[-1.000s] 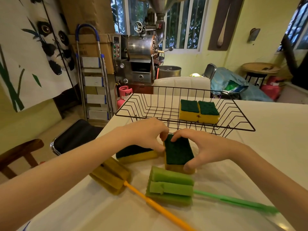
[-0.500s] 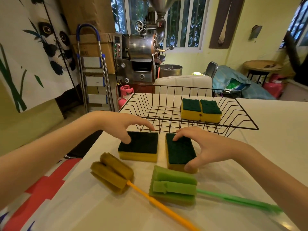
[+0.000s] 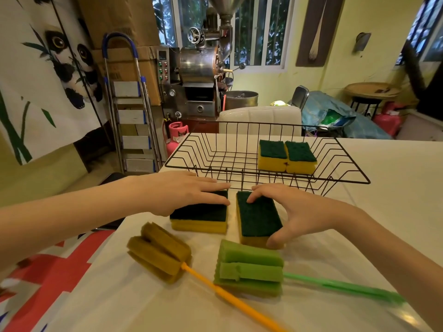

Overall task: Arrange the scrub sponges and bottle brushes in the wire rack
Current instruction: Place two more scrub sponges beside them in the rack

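Nearest on the pale surface (image 3: pixel 395 188), two foam bottle brushes: ribbed mustard head (image 3: pixel 159 252) on an orange stick, green head (image 3: pixel 249 268) beside it. Just beyond, the left hand (image 3: pixel 184 191) lies flat and open on one scrub sponge (image 3: pixel 200 218); the right hand (image 3: pixel 293 212) pinches another (image 3: pixel 257 218) end to end. Farther back, the black wire rack (image 3: pixel 239 161) holds two sponges (image 3: pixel 286 156) touching.

Café workroom: coffee roaster (image 3: pixel 199 75), stepladder (image 3: pixel 129 104).
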Demonstrator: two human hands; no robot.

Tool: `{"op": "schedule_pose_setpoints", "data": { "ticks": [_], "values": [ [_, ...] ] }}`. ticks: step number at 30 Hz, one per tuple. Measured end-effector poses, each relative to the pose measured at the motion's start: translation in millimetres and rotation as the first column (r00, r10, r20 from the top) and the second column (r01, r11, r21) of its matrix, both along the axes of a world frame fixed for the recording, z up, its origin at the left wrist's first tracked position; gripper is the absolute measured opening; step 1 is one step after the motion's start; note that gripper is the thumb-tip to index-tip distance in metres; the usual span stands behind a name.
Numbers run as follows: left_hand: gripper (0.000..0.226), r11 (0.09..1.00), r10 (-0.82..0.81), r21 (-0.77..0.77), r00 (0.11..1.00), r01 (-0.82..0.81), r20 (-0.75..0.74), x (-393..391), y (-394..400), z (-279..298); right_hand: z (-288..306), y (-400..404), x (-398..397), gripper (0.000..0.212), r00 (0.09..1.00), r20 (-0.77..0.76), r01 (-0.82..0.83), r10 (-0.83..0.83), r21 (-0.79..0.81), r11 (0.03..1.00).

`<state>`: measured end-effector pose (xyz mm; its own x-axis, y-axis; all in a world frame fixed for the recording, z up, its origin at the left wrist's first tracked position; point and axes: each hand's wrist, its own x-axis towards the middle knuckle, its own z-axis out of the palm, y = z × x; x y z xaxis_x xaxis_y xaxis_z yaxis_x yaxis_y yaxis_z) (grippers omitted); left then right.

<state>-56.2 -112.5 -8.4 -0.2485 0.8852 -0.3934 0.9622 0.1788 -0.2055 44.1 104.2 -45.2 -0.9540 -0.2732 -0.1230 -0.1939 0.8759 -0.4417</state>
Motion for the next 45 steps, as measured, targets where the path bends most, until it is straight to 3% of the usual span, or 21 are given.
{"op": "schedule_pose_setpoints", "data": {
  "ticks": [4,11,16,19,23,26,29,34,39,45],
  "values": [
    [0.097,0.994,0.071,-0.084,0.997,-0.074,-0.035,-7.9,-1.1,-5.3,-4.1,-2.2,-1.7,0.069,1.0,-0.002,0.021,-0.021,-0.01,1.0],
    [0.099,0.985,0.166,-0.059,0.979,-0.16,0.122,-8.3,4.8,-6.2,-3.4,-9.2,0.0,0.063,0.995,-0.088,0.044,-0.041,0.033,0.998],
    [0.102,0.987,0.161,-0.04,0.982,-0.158,0.094,-9.0,5.1,-6.2,1.2,-12.7,-1.5,0.063,0.996,-0.089,0.036,-0.027,0.101,0.994],
    [0.102,0.986,0.152,0.051,0.982,-0.158,0.116,-6.2,5.1,2.7,10.6,-10.6,2.0,0.063,0.995,-0.098,0.03,-0.019,0.119,0.992],
    [0.091,0.919,0.233,0.267,0.947,-0.288,0.221,-9.3,3.4,20.4,31.5,-3.8,7.8,0.063,0.99,-0.137,0.038,-0.037,0.004,0.999],
    [0.103,0.895,0.154,0.4,0.978,-0.199,0.14,-16.5,-2.9,30.8,51.5,4.8,6.8,0.059,0.989,-0.132,0.047,-0.061,-0.106,0.993],
    [0.105,0.803,0.143,0.556,0.975,-0.216,0.172,-23.6,-6.2,43.8,69.9,14.2,-1.0,0.056,0.989,-0.122,0.056,-0.083,-0.212,0.976],
    [0.102,0.801,0.129,0.54,0.956,-0.258,0.265,-43.9,5.7,69.8,92.3,25.7,-26.4,0.057,0.975,-0.169,0.086,-0.147,-0.323,0.943],
    [0.106,0.733,0.237,0.592,0.942,-0.335,0.239,-86.2,30.1,59.1,93.3,39.4,-69.1,0.063,0.936,-0.289,0.126,-0.203,-0.263,0.957],
    [0.099,0.754,0.319,0.521,0.916,-0.401,0.243,-134.6,62.9,35.0,72.5,46.5,-130.7,0.079,0.933,-0.302,0.125,-0.198,-0.243,0.962]
  ]
}}
